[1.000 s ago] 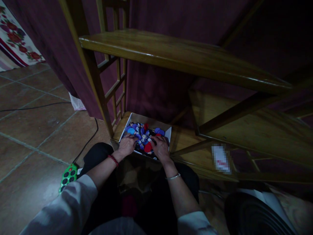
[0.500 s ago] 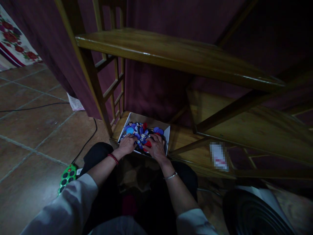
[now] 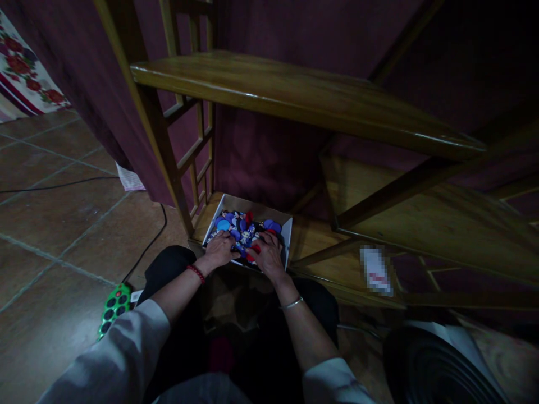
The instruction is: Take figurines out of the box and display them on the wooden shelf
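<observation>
A shallow white cardboard box (image 3: 287, 238) holds a heap of small flat pieces (image 3: 236, 224), blue, purple, red and patterned; their exact kind is too small to tell. Over the heap's near left part lies my left hand (image 3: 219, 250), fingers bent down among the pieces, thumb apart from them. My right hand (image 3: 268, 252) rests on the near right part with its fingers spread and touches a red piece (image 3: 255, 248). Neither hand lifts anything. The fingertips are partly hidden.
The box stands on the low board of a wooden shelf (image 3: 311, 233); a higher shelf board (image 3: 295, 92) juts out above. A pixelated white item (image 3: 376, 271) lies to the right. On the tiled floor are a green power strip (image 3: 114, 306) and a black cable (image 3: 147, 247).
Both hands stay in the box in nearly the same place. The left fingers have shifted slightly among the pieces; the view has moved a little.
</observation>
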`<move>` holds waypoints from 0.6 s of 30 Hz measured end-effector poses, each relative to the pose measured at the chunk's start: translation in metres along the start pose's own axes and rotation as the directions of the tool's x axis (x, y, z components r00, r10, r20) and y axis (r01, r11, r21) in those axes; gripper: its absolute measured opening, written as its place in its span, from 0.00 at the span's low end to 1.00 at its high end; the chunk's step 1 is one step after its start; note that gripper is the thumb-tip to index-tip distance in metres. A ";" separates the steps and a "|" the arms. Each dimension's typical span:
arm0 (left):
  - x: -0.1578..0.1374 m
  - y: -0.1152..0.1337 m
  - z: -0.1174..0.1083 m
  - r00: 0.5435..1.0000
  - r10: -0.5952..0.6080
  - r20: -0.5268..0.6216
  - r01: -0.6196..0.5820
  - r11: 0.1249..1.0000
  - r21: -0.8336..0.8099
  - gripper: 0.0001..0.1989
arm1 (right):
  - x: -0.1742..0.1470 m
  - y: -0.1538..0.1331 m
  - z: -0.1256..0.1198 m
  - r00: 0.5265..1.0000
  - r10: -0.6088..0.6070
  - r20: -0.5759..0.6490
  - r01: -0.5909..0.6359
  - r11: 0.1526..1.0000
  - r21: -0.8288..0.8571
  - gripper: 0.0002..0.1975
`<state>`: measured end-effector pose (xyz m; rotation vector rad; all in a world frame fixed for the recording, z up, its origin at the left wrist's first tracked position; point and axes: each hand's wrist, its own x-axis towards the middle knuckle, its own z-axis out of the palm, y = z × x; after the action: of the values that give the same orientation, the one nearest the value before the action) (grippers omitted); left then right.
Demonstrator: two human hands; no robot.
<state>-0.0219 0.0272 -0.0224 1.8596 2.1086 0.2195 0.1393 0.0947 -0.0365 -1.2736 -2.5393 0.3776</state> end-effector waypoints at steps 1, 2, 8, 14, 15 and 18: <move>0.000 0.001 -0.001 1.000 -0.008 0.006 0.008 1.000 0.008 0.18 | 0.000 0.000 0.000 1.000 0.004 -0.003 -0.004 1.000 0.005 0.09; 0.001 0.003 -0.002 1.000 -0.014 0.013 0.013 1.000 0.013 0.19 | 0.000 0.000 0.001 1.000 0.008 -0.003 -0.008 1.000 0.010 0.08; 0.004 0.007 0.000 0.999 -0.030 0.038 0.029 0.999 0.037 0.20 | -0.001 0.002 0.002 1.000 0.020 0.019 -0.021 0.999 0.025 0.08; 0.003 0.010 0.002 1.000 -0.024 0.009 0.024 0.999 0.044 0.16 | -0.001 0.001 0.002 0.999 0.005 0.048 -0.006 1.000 0.018 0.09; 0.002 0.011 0.001 1.000 -0.024 0.006 0.023 0.999 0.039 0.16 | -0.001 0.001 0.002 0.999 0.004 0.047 -0.004 1.000 0.019 0.10; 0.001 0.011 -0.001 0.999 -0.032 -0.003 0.032 0.999 0.013 0.15 | 0.001 0.001 0.002 0.999 -0.006 0.035 0.005 1.000 0.028 0.10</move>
<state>-0.0119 0.0296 -0.0180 1.8320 2.1446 0.2012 0.1392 0.0956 -0.0385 -1.2607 -2.5563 0.4366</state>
